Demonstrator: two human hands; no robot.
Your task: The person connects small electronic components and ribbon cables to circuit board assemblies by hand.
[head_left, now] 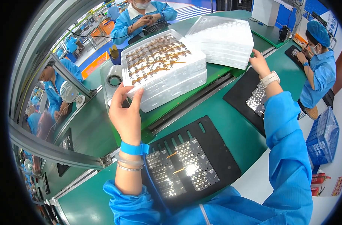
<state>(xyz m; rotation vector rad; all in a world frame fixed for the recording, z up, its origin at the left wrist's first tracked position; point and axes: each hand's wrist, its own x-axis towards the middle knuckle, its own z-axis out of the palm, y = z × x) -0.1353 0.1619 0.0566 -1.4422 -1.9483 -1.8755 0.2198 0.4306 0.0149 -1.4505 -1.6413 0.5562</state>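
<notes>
There, your left fingers (pixel 136 101) pinched the tray (pixel 171 80) stacked on the surface (pixel 148 119), your right fingers (pixel 257 56) were at the stack (pixel 231 57), grip impossible to tell, two strips (pixel 171 155) seemingly placed, plenty left trayed.

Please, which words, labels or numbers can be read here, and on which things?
None can be read with certainty.
Wall sign, lower right: too small.
White panel, upper right: blue marks, too blurred.
Extinguisher: any label too small.
Circuit boards: any print too small.
White trays: no text seen.
</notes>
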